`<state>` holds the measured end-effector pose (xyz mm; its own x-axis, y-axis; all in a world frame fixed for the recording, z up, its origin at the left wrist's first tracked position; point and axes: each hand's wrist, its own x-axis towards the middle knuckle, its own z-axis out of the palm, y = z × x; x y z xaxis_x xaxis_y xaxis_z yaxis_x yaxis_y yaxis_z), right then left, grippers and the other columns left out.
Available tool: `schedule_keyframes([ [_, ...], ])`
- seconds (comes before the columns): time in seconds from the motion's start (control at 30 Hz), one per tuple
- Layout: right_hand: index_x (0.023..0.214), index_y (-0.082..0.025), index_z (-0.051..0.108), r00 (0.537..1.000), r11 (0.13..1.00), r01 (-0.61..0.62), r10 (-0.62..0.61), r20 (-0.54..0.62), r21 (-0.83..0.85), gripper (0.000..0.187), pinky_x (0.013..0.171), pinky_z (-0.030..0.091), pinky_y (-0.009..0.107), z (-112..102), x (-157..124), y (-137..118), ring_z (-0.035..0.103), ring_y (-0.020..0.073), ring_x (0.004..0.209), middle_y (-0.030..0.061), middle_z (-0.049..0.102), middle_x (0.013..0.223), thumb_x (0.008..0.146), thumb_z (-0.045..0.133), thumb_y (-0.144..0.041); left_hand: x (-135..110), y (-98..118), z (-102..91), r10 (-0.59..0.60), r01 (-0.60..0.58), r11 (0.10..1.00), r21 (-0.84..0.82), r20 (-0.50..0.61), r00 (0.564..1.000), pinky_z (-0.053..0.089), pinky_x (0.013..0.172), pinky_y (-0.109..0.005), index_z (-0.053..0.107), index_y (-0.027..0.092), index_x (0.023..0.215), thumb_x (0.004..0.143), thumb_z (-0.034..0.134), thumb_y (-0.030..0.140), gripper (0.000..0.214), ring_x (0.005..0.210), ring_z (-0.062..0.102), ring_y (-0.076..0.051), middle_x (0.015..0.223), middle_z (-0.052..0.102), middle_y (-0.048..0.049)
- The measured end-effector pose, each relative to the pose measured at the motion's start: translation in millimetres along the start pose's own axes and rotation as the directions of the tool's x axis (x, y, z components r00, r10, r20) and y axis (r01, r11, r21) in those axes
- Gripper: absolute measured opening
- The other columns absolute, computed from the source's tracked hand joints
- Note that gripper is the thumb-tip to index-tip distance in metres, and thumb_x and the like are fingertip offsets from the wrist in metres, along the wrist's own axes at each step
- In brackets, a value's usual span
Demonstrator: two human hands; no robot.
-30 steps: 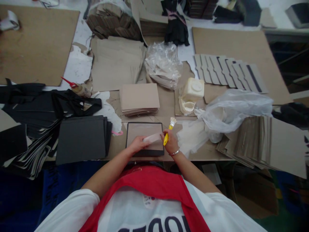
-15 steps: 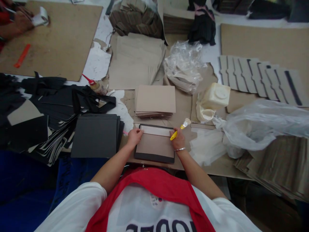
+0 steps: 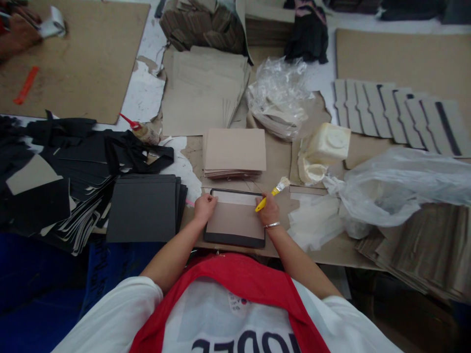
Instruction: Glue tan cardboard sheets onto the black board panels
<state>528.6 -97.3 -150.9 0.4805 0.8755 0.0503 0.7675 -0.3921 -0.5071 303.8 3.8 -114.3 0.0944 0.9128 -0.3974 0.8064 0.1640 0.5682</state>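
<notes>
A black-edged panel [image 3: 235,242] with a brown-grey board [image 3: 235,220] on its face lies flat at the table's front edge. Across its far end runs a white strip [image 3: 237,197]. My left hand [image 3: 205,208] is closed, with thumb and fingertips pinching the strip's left end at the panel's corner. My right hand [image 3: 268,211] is wrapped round a yellow-handled paintbrush [image 3: 273,194], its pale, coated bristles pointing away to the right. The fingertips of that hand also touch the strip's right end. Just beyond the panel sits a stack of tan boards [image 3: 234,150].
Black panels [image 3: 142,208] are stacked on the left. To the right are white sheets [image 3: 314,220], a cut-open plastic container [image 3: 327,144] and a clear plastic bag [image 3: 401,189]. A glue bottle with a red nozzle [image 3: 142,128] lies back left. Another person's hand [image 3: 24,37] shows at top left.
The view has shifted slightly. My right hand has moved a little inward and away from me along the strip, brush still in it. My left hand keeps its place at the corner.
</notes>
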Motion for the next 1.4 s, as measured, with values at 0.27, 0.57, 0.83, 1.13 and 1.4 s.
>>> schedule_keyframes([
  [0.27,0.110,-0.012,0.054,0.999,0.998,-0.007,0.004,-0.049,-0.065,0.033,0.083,0.045,0.040,-13.7,-2.9,-2.0,0.056,0.0255,0.092,0.0148,0.063,0.096,0.085,0.048,-0.033,-7.3,-1.0,-5.1,0.168,-0.135,0.960,0.246,-0.115,0.979,0.043,0.074,-0.033,0.062,0.015,0.091,0.083,0.049,0.042,0.032,0.084,0.061,-0.024,0.086,0.066,-0.0118],
  [0.57,0.102,-0.017,0.055,0.863,0.871,0.490,-0.491,0.121,0.042,0.023,0.104,0.035,0.042,8.2,-38.1,-24.0,0.044,0.0229,0.124,0.0121,0.052,0.131,0.080,0.048,-0.013,-29.8,1.2,34.3,0.677,-0.760,0.537,0.367,0.350,0.647,0.008,0.113,-0.047,0.030,0.016,0.142,0.086,0.042,0.046,0.065,0.138,0.024,-0.025,0.149,0.030,-0.0121],
  [0.83,0.101,-0.017,0.055,0.932,0.910,0.358,-0.333,0.146,-0.207,0.026,0.104,0.036,0.040,-20.5,-38.5,7.6,0.047,0.0218,0.122,0.0113,0.055,0.129,0.078,0.047,-0.007,-31.2,-21.3,-2.9,0.483,-0.536,0.620,0.573,0.260,0.836,-0.002,0.113,-0.051,0.025,0.011,0.144,0.086,0.039,0.055,0.075,0.140,0.017,-0.027,0.151,0.022,-0.0146],
  [1.13,0.104,-0.018,0.052,0.883,0.890,0.456,-0.456,-0.113,-0.021,0.023,0.085,0.050,0.040,-39.0,-57.4,1.7,0.060,0.0237,0.103,0.0122,0.063,0.114,0.083,0.052,-0.027,-61.2,-82.6,-117.5,0.412,-0.148,0.817,0.558,-0.384,0.826,0.015,0.111,-0.051,0.034,0.010,0.139,0.085,0.045,0.049,0.067,0.138,0.022,-0.030,0.147,0.031,-0.0182],
  [1.4,0.105,-0.019,0.053,0.835,0.807,0.534,-0.550,-0.009,0.253,0.020,0.080,0.053,0.035,-7.0,-81.3,-92.4,0.064,0.0199,0.093,0.0113,0.065,0.110,0.086,0.049,-0.025,-39.5,-154.7,-215.2,-0.165,0.311,0.883,0.351,-0.389,0.906,0.039,0.098,-0.041,0.044,0.008,0.130,0.067,0.060,0.062,0.085,0.121,0.046,-0.034,0.132,0.048,-0.0220],
])
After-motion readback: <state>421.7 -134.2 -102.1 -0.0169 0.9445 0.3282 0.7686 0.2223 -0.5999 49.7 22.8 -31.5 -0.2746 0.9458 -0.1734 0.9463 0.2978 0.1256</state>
